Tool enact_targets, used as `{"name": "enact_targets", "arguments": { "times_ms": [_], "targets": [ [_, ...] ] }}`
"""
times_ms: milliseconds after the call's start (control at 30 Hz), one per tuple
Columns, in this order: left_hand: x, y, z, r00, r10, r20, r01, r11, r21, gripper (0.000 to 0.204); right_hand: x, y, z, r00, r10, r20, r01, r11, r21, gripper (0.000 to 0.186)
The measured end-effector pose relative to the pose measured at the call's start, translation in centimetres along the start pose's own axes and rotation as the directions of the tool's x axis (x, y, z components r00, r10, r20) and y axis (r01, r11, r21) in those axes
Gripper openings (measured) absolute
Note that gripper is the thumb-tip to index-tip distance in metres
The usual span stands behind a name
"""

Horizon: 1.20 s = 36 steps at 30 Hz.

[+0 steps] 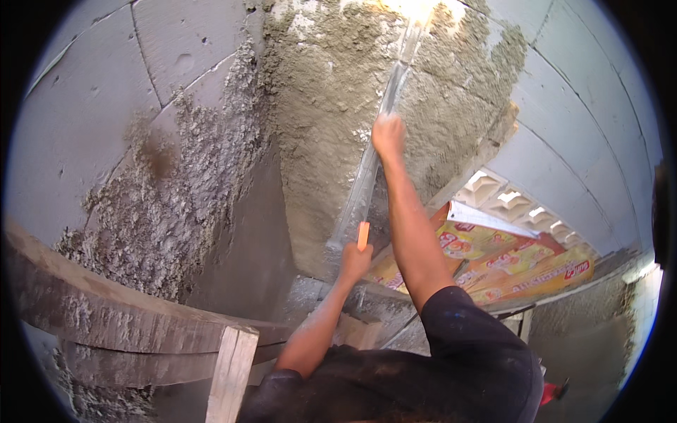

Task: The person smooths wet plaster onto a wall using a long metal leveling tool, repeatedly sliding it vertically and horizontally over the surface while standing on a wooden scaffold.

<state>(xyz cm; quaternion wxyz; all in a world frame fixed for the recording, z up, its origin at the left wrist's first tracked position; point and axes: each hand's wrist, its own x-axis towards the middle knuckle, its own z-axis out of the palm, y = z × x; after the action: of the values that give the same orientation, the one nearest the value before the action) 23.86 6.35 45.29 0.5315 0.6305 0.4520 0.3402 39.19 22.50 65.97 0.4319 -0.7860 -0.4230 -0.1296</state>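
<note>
A long metal straightedge [367, 169] slants across the wet mortar [317, 120] on the wall before me, its upper end reaching the bright top of the view. My right hand [388, 135] is closed round the bar above its middle, with that arm stretched upward. Lower down, my left hand [356, 261] wraps an orange handle [363, 236] beside the bar's bottom end. What tool the handle belongs to cannot be made out, and whether this hand also touches the straightedge is unclear. Around the bar the mortar looks rough and uneven.
Rough mortar [162, 190] partly coats the grey block wall [77, 141] at left. Curving wooden boards [127, 321] and an upright timber [233, 374] stand at lower left. On the right, a printed yellow-red sheet [515, 261] hangs below pierced vent blocks [509, 197].
</note>
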Motion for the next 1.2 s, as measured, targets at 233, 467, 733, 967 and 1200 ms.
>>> {"name": "enact_targets", "arguments": {
  "times_ms": [233,467,733,967,1200],
  "targets": [
    [-8.8,-7.3,-2.2,0.992,-0.121,-0.022,0.122,0.99,0.072,0.037,-14.7,2.7,-0.4,0.929,0.143,0.34,-0.24,0.935,0.262,0.052],
    [-10.4,-3.6,-6.0,0.989,0.113,-0.093,-0.113,0.994,0.0,0.027,-34.0,3.9,-6.5,0.872,-0.007,0.49,-0.215,0.893,0.396,0.055],
    [-11.6,-5.5,-7.4,0.971,0.124,-0.203,-0.108,0.99,0.085,0.027,-34.1,1.8,-8.0,0.695,-0.008,0.719,-0.09,0.991,0.099,0.047],
    [-14.2,-3.7,-9.6,0.979,0.156,-0.13,-0.144,0.985,0.095,0.026,-34.8,-0.7,-8.2,0.678,-0.051,0.733,-0.168,0.96,0.223,0.047],
    [-17.6,4.8,-13.4,0.916,-0.041,0.399,-0.006,0.993,0.115,0.072,-34.3,1.6,-11.1,0.729,0.001,0.685,-0.32,0.884,0.34,0.04]
  ]
}}
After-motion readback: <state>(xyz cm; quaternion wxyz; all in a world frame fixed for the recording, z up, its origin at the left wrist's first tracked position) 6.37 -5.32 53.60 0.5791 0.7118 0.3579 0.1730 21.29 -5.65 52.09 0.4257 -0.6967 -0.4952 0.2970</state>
